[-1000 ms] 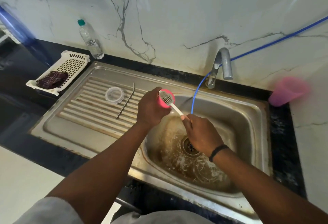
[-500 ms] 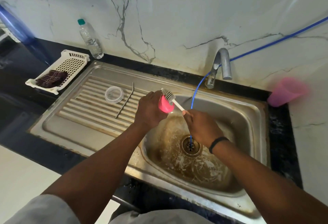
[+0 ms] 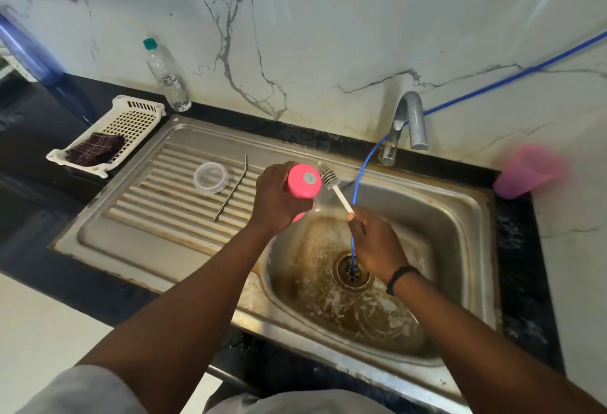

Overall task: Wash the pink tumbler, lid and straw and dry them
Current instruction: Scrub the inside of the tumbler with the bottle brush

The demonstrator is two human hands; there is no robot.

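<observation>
From the head camera, the left hand point(image 3: 279, 198) is wrapped round the body of the pink cylindrical tumbler point(image 3: 303, 183), holding it over the near-left edge of the stained stainless steel sink basin point(image 3: 460, 233); its flat base, with a small pale round mark, faces up toward the camera, so the long axis runs roughly from the camera down toward the basin with the mouth pointing down and hidden. The right hand point(image 3: 374, 246) pinches the white handle of a slim bottle brush with a grey bristle head point(image 3: 329, 179), the bristles lying just beside the tumbler's base rim, perhaps touching it. I judge the tumbler light and rigid but slippery when wet, so a full wrap round the mid-body, as now, is the safest hold. The round clear plastic lid point(image 3: 211, 177) lies flat on the ridged draining board point(image 3: 157, 203), and just beside it the bent metal straw point(image 3: 231, 192) lies with its long axis running from the near edge toward the wall, its bent end farther away; both look small and light, the straw stiff and best pinched mid-length. A dark checked cloth point(image 3: 95, 152) sits in a white perforated plastic basket point(image 3: 131, 118), and a thin blue hose point(image 3: 359, 183) runs from the wall down into the drain.
</observation>
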